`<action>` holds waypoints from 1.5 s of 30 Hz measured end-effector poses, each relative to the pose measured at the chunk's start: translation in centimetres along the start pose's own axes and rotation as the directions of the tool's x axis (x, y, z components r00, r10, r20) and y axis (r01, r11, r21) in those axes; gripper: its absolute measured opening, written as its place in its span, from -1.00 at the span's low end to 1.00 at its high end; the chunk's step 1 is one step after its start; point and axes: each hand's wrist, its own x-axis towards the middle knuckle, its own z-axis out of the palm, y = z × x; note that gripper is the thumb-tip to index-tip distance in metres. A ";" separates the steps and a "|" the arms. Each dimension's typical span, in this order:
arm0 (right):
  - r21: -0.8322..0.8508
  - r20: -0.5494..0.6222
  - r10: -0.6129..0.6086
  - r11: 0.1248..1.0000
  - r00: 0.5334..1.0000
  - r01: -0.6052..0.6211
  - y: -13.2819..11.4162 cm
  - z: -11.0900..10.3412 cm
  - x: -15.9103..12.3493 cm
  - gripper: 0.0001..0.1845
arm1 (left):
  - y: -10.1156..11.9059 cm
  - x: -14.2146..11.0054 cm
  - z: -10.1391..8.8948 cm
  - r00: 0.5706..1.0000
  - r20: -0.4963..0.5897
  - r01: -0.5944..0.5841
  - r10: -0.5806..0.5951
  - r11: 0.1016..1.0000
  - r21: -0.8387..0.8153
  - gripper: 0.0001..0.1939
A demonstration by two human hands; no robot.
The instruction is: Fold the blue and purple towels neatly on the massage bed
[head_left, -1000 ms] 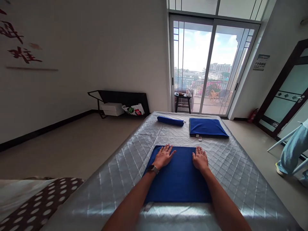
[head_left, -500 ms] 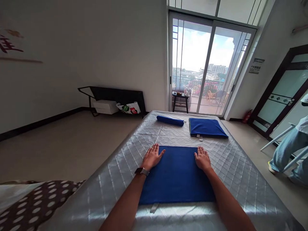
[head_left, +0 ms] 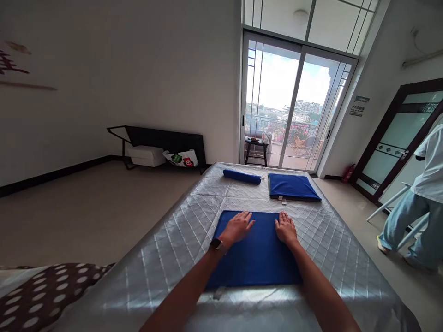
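Observation:
A blue towel (head_left: 258,258) lies flat on a silver quilted bed cover (head_left: 166,258) in front of me. My left hand (head_left: 237,227), with a watch at the wrist, rests open and flat on the towel's far left part. My right hand (head_left: 285,228) lies open and flat on the towel's far right part. Farther up the bed sit a rolled blue towel (head_left: 241,176) and a folded blue towel (head_left: 292,186), side by side.
A brown polka-dot cloth (head_left: 44,290) lies at the lower left. A person in a white top and jeans (head_left: 415,203) stands at the right by a white stand. A black rack with a white box (head_left: 147,155) is against the far wall, beside glass balcony doors (head_left: 294,110).
My left hand slid out to the towel's left edge, then came back inward onto the towel. The view tilted upward, and the person at the right stepped further into view.

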 end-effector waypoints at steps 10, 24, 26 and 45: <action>0.037 -0.029 -0.014 0.999 0.999 0.016 0.4 0.5 0.2 -0.32 | 2.0 2.3 3.1 0.997 0.080 -0.019 0.019 1.000 0.003 -0.60; 0.042 -0.003 -0.006 0.999 1.000 0.006 -0.2 -0.7 -0.6 -0.34 | -7.3 -3.4 0.7 0.908 0.060 0.406 -0.416 0.905 0.124 -0.27; 0.038 -0.018 -0.005 0.999 1.000 0.006 -0.1 -1.1 -1.1 -0.35 | -7.2 -3.5 0.7 0.913 0.053 0.395 -0.404 0.911 0.121 -0.30; 0.051 0.016 -0.076 0.996 0.997 0.075 1.1 -0.1 -6.0 -0.28 | -3.3 -1.7 -2.6 0.892 0.029 0.443 -0.450 0.886 0.135 -0.11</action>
